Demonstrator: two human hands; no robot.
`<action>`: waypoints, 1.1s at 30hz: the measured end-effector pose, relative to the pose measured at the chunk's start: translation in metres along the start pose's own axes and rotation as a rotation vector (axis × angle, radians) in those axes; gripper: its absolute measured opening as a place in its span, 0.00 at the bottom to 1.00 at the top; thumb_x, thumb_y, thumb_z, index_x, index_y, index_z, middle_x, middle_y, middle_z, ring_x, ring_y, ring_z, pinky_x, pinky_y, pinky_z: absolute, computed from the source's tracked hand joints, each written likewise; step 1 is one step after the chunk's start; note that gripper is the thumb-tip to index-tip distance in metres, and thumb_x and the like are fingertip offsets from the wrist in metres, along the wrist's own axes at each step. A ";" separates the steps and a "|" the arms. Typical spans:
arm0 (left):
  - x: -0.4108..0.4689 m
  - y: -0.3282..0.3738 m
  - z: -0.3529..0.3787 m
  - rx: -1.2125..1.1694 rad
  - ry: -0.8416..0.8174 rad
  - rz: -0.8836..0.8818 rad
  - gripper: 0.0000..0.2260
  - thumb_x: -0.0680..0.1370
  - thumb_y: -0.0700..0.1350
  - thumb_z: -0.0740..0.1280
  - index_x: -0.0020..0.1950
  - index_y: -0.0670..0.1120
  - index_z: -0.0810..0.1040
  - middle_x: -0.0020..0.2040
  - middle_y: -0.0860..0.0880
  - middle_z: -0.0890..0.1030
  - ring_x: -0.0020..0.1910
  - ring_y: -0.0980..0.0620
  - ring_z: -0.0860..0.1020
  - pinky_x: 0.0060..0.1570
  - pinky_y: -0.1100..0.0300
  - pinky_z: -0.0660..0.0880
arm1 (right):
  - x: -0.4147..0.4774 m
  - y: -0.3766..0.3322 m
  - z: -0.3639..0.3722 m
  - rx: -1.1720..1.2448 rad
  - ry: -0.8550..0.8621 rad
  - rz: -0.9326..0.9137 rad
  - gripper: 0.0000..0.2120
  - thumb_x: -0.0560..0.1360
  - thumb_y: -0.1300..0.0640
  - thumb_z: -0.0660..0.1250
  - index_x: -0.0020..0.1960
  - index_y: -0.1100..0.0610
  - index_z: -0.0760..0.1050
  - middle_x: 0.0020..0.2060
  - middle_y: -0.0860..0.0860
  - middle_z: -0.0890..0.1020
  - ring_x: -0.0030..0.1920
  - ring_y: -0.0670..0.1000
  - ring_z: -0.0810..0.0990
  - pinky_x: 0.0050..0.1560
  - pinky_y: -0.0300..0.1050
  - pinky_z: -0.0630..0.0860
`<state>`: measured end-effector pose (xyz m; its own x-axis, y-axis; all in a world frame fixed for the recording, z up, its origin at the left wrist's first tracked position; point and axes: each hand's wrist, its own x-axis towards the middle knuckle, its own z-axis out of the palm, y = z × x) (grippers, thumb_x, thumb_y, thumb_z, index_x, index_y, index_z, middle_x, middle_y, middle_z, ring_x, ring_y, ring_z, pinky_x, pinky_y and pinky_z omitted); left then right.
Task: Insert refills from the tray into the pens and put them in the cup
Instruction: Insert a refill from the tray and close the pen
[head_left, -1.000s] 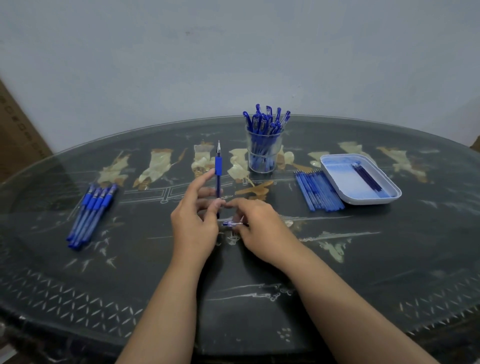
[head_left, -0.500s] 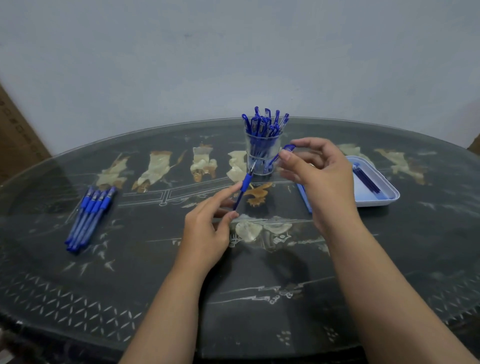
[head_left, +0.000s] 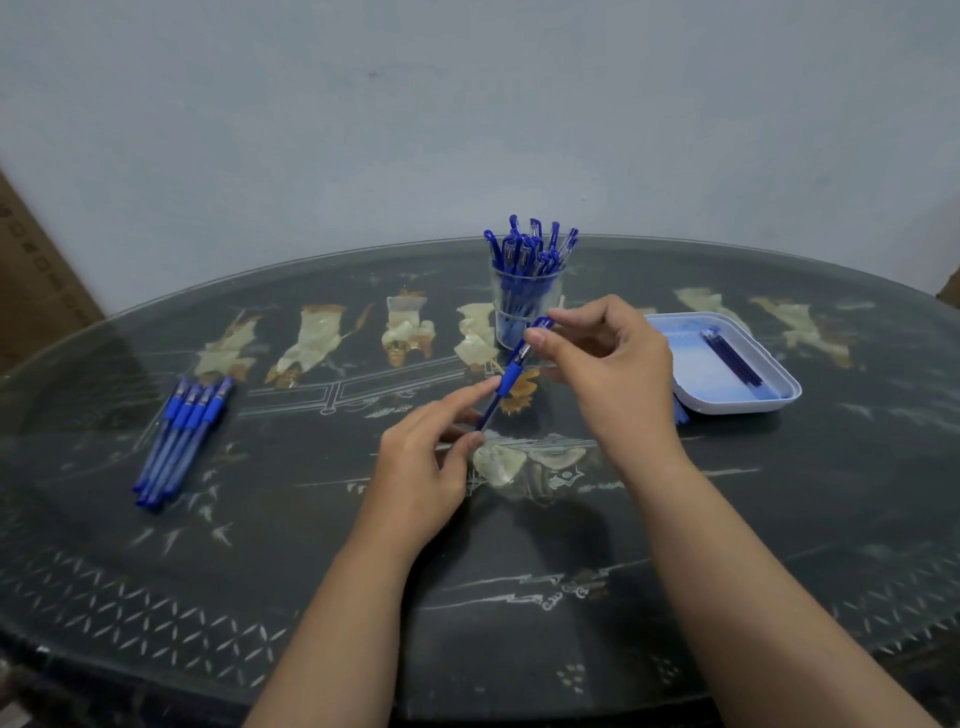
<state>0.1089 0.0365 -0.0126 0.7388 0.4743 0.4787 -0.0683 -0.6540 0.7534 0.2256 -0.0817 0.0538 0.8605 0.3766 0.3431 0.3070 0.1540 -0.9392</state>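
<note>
Pinching pen (head_left: 511, 371), right hand (head_left: 613, 374) high (left hand (head_left: 421, 467) low).

cup (head_left: 524, 312) at table (head_left: 156, 571) centre back, tray (head_left: 737, 400) right, loose pens (head_left: 182, 441) left

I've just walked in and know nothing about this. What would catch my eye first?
In the middle, two bare hands share a blue pen: the right hand pinches its upper end, the left hand its tip end. Just behind stands a clear cup crammed with blue pens. A row of pens lies far left, and a white tray holding refills sits right.
</note>
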 end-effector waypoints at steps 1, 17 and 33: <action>0.000 0.000 0.000 0.002 -0.002 0.000 0.30 0.75 0.30 0.69 0.64 0.64 0.75 0.47 0.57 0.80 0.44 0.59 0.81 0.43 0.74 0.73 | 0.000 0.003 0.001 -0.045 -0.013 -0.013 0.09 0.70 0.61 0.77 0.41 0.50 0.78 0.37 0.50 0.85 0.43 0.49 0.85 0.47 0.54 0.83; 0.000 -0.002 0.001 0.007 0.008 -0.002 0.31 0.75 0.30 0.68 0.63 0.65 0.75 0.47 0.57 0.80 0.44 0.58 0.82 0.42 0.73 0.73 | 0.004 0.003 -0.001 -0.170 -0.085 -0.056 0.06 0.72 0.65 0.74 0.41 0.60 0.78 0.38 0.46 0.85 0.42 0.45 0.85 0.50 0.50 0.82; 0.000 -0.003 0.001 0.042 0.051 0.051 0.31 0.74 0.28 0.69 0.64 0.62 0.76 0.47 0.58 0.80 0.45 0.59 0.81 0.47 0.74 0.73 | 0.005 0.002 -0.003 -0.133 -0.148 -0.014 0.12 0.72 0.66 0.73 0.36 0.57 0.73 0.37 0.48 0.85 0.44 0.51 0.85 0.51 0.58 0.81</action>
<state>0.1100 0.0383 -0.0153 0.6995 0.4686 0.5395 -0.0764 -0.7016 0.7085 0.2317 -0.0821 0.0531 0.7894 0.5071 0.3460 0.3783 0.0422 -0.9247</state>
